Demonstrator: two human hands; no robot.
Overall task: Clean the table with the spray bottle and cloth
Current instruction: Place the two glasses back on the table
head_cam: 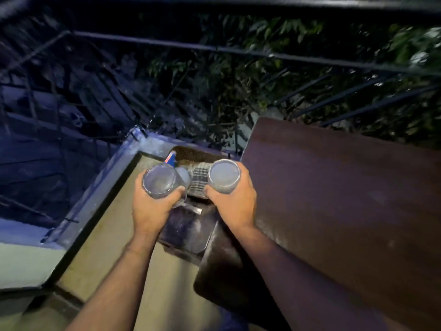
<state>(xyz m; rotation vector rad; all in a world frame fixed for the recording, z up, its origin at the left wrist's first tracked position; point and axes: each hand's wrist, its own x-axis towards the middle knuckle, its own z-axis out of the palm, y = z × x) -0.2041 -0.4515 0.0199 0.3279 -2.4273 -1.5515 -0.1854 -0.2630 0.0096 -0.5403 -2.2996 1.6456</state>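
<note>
My left hand (152,206) grips a clear glass tumbler (159,181), seen from above. My right hand (235,201) grips a second clear glass tumbler (224,176). Both are held over a dark chair seat (188,232) beside the brown wooden table (346,199). On the chair, between the two glasses, lies a checked cloth (199,180). A spray bottle (172,160) with a red and blue top peeks out behind the left glass, mostly hidden. The table top to the right is dark, glossy and bare.
A low balcony ledge (100,187) runs along the left, with a tiled floor (107,240) beside it. A black metal railing (238,52) crosses the back, with dark foliage (250,75) beyond. The scene is dim and slightly blurred.
</note>
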